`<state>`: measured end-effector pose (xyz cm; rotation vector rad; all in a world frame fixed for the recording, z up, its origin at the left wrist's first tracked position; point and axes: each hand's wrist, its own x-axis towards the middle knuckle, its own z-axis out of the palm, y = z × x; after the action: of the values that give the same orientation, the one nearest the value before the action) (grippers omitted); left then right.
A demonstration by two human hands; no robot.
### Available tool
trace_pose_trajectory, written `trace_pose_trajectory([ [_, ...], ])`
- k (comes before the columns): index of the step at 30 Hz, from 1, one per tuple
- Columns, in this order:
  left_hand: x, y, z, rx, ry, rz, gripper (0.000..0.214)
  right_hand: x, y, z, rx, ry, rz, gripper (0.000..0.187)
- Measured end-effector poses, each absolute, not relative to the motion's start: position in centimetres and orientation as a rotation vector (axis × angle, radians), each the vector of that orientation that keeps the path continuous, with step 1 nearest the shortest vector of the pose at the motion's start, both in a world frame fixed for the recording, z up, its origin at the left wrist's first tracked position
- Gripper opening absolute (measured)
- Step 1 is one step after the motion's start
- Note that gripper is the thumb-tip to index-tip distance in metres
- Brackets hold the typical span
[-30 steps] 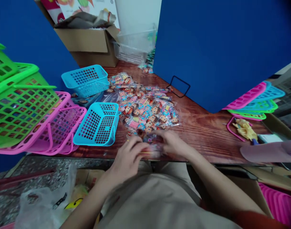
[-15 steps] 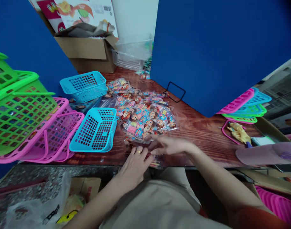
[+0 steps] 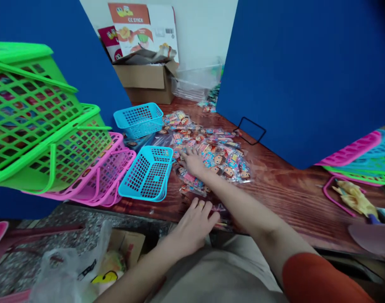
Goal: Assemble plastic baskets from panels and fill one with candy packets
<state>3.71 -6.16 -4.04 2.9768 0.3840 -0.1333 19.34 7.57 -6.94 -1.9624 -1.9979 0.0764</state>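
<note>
Two bare hands over a spread of cartoon-printed packets, baskets stacked to the left

Head view, looking down: a red-brown wooden table (image 3: 287, 193) crosses the frame. The glossy packets (image 3: 222, 158) lie overlapping in a loose heap at centre. The right hand (image 3: 193, 162) reaches up into the heap's left side, fingers spread and apparently loose over the wrappers. The left hand (image 3: 194, 225) is bent at the near edge, lower centre, beside a packet with stick-like contents (image 3: 222, 225); whether its fingers grip anything I cannot tell.

The clear wrappers look slippery and overlap, so pinching one by its edge should lift it more cleanly than raking across the heap. A steady left hand would help keep the near packet from sliding off the edge.

Just left of the heap, an open blue basket (image 3: 146, 174) shows the tabletop through its mesh; another blue basket (image 3: 138, 120) sits behind. At far left, a green basket (image 3: 31, 113) full of colourful items tops stacked green and pink ones. Upper left of centre, an open cardboard box (image 3: 145, 82) holds crumpled wrapping.
</note>
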Motion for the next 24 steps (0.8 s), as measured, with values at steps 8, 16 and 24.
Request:
trace_pose_trajectory([
  [8,0.2,-4.1,-4.3,3.008,0.553,0.004,0.053,25.4,3.5,-9.2,-1.743,-2.359,-0.055,0.04],
  [16,0.2,-3.0,-4.0,3.012,0.551,0.061,0.045,29.2,1.5,-6.4,-1.732,-2.335,0.04,0.035],
  [24,0.3,-2.8,-4.2,3.009,0.56,0.116,0.035,22.4,3.1,-6.7,-1.904,-2.283,-0.009,0.03],
])
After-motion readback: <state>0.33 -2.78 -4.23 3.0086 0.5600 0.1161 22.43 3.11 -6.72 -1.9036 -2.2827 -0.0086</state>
